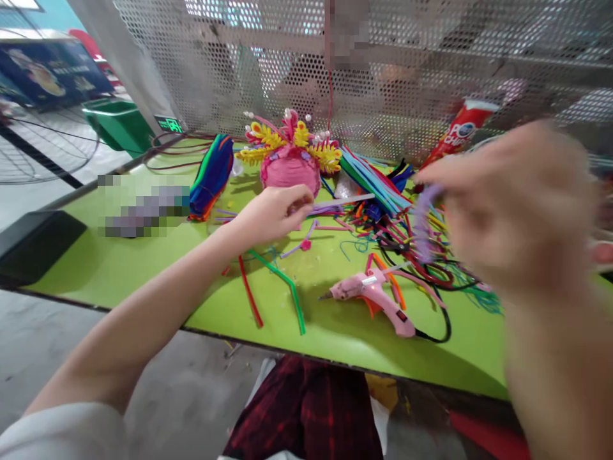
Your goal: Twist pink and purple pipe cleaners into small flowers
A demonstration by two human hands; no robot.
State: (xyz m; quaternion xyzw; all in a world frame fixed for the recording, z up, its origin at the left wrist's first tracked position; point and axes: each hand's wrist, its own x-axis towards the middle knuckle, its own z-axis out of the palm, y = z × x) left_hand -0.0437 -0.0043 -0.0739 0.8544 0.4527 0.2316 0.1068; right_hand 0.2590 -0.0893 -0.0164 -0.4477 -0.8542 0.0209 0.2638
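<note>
My left hand (275, 216) reaches over the middle of the table, its fingers pinched together. A thin whitish stick (347, 200) sticks out to the right from its fingertips. On the right, close to the camera, my right hand (517, 204) is raised and smeared by motion. A curved purple pipe cleaner (422, 223) hangs from its fingers. Behind my left hand stands a pink ball-shaped piece (290, 174) topped with yellow fuzzy leaves (271, 136) and white beads. A pink hot glue gun (373, 294) lies below and between my hands, its nozzle pointing left.
Pipe cleaner bundles (211, 176) (376, 182) lie left and right of the pink piece. Red (249, 291) and green pipe cleaners (287, 281) lie near the front edge. A red snack can (460, 131) leans by the perforated metal panel (282, 57). A black box (41, 243) sits far left.
</note>
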